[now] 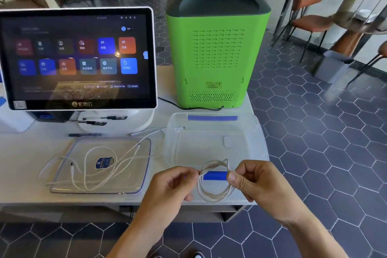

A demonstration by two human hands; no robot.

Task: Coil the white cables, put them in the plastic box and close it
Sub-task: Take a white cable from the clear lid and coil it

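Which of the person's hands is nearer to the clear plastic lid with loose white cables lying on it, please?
Left. The left hand is just right of the clear plastic lid, pinching the coiled white cable; the right hand holds the coil's far side, farther away.

Counted on the surface (25, 153)

One coiled white cable (215, 186) held between two hands, left (173, 186) and right (255, 182); loose white cables (98, 165), number unclear; one plastic box (213, 142); one lid (104, 174); one touchscreen (77, 56); one green machine (215, 48).
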